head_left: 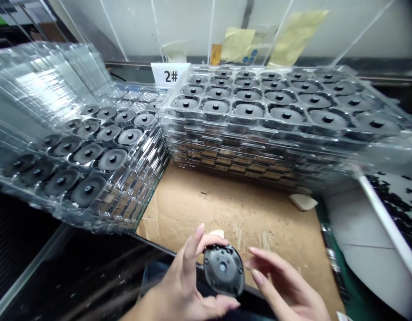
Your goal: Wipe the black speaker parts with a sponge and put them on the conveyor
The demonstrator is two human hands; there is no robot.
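Gripping a black disc (223, 269) in the left hand (192, 278), thumb pressing on the lower edge, fingers holding the upper edge. Disc is showing over the near edge of the cardboard (192, 200), not sitting in any tray. Right hand (282, 285) is hovering just beside the disc's right edge, thumb and fingers parting, nothing showing between them.

Progress: this one piece is probably being worked on, since it is out of the trays. The left tray stack (125, 196) is carrying many dark discs on top; the rear tray stack (226, 156) is holding more rows. Lower layers are blurring behind clear plastic, so can't tell how full. Nothing is marking tray discs as finished or waiting, so done versus left isn't showing. At far right, the white box (352, 223) is containing many small black parts (393, 209).
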